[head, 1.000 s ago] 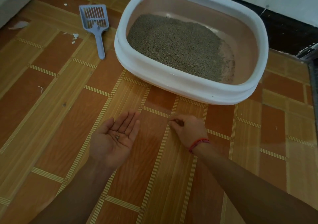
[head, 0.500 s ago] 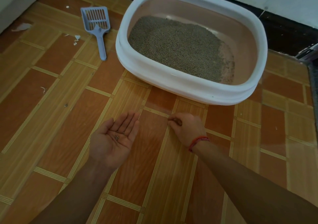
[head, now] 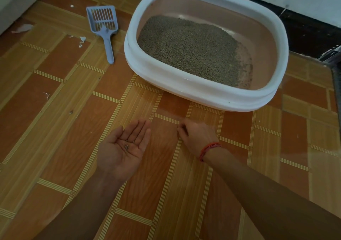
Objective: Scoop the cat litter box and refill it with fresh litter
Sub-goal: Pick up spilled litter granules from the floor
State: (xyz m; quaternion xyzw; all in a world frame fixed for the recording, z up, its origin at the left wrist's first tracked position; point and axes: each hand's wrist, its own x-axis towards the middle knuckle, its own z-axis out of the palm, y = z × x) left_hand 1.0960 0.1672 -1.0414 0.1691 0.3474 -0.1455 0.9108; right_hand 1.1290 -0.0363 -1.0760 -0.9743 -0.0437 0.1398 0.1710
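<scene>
A white litter box (head: 201,89) with a pinkish inside stands on the floor ahead, holding grey-brown litter (head: 191,49) heaped toward its left side. A blue slotted scoop (head: 105,27) lies on the floor just left of the box. My left hand (head: 125,149) is held palm up in front of the box, with a few litter grains (head: 127,145) lying on the palm. My right hand (head: 197,134) is down on the floor beside it, fingers curled, fingertips pinched at the floor; what they pinch is too small to see.
The floor is wood-pattern vinyl (head: 55,129) with white scraps (head: 82,39) scattered at the left. A dark skirting and white wall (head: 304,29) run behind the box. A pale edge (head: 16,0) rises at the far left.
The view has shifted slightly, so box and scoop sit a little further right in frame. Both hands stay almost where they were, the right fingers still working at the floor.
</scene>
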